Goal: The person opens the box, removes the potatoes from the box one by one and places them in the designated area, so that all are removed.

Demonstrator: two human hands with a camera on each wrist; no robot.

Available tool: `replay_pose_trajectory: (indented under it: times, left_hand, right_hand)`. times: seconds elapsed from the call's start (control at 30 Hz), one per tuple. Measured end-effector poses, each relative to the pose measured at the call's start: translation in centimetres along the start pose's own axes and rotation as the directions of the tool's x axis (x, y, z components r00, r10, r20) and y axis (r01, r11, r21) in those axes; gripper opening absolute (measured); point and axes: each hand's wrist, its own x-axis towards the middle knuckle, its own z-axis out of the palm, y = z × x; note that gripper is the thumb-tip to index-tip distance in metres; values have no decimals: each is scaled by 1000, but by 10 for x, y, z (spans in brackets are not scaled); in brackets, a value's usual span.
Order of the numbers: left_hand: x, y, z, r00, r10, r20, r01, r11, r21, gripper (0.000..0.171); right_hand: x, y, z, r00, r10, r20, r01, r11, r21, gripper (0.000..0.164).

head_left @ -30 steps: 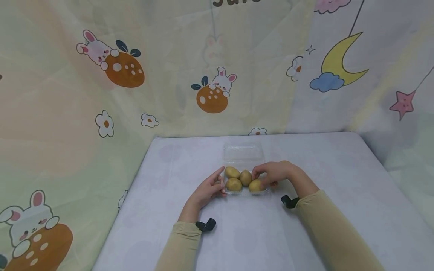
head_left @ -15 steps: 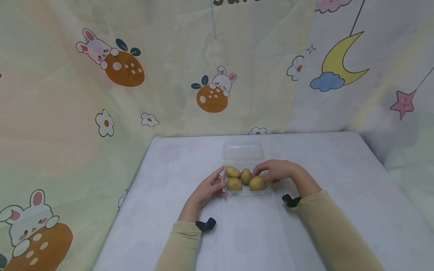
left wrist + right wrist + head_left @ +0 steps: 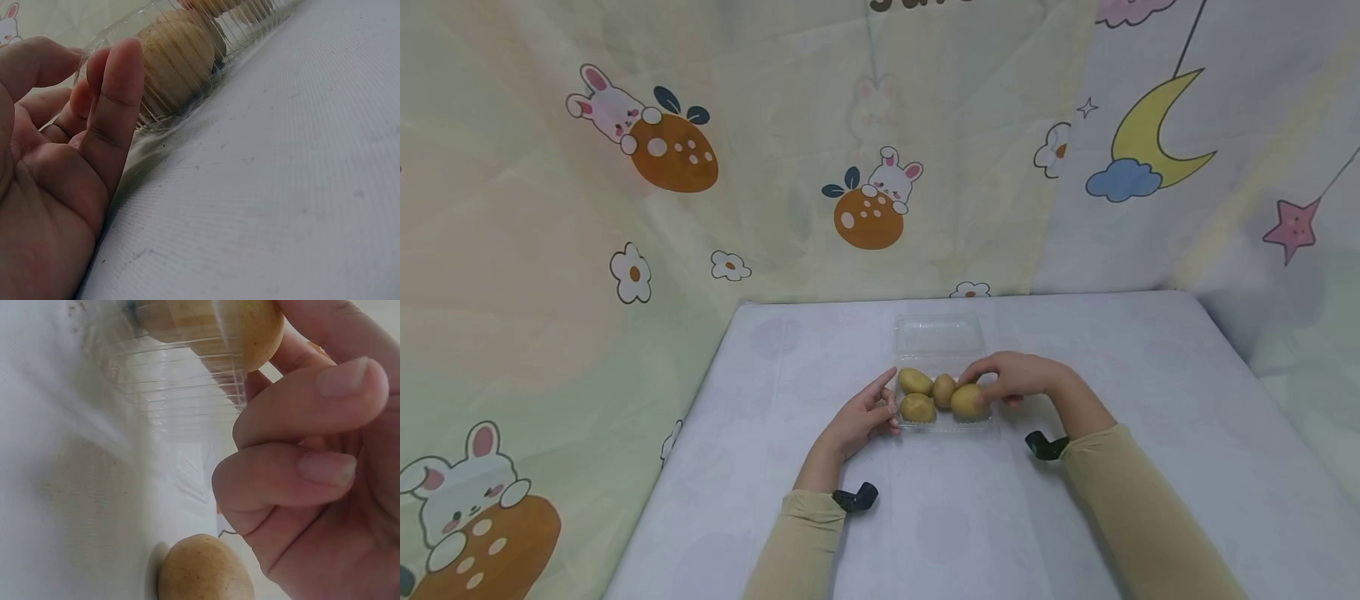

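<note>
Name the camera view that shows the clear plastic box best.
The head view: it takes in nearly the whole box, open lid included. The left wrist view shows part of its wall beyond the left hand; the right wrist view, a section cut off at the top.

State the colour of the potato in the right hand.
The potato is yellowish brown, shown best in the head view.
</note>
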Motion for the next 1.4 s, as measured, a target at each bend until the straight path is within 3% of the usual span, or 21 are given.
replay_pose_trajectory:
  times: [0.23, 0.87, 1.23, 1.4]
  left_hand:
    - [-1, 3, 2, 1000, -8, -8, 8, 1000, -2, 70]
    - [-1, 1, 1, 1000, 1, -9, -1, 1000, -5, 69]
    - [-1, 2, 3, 1000, -9, -15, 9, 1000, 8, 69]
    - [-1, 3, 3, 1000, -10, -9, 10, 1000, 6, 70]
  right_hand:
    - [-4, 5, -5, 997, -70, -23, 71, 997, 34, 35]
    - [-22, 24, -13, 990, -80, -115, 96, 986, 139, 40]
    - [-40, 54, -19, 956, -131, -263, 183, 965, 187, 37]
    - [-51, 65, -23, 941, -104, -321, 168, 969, 179, 37]
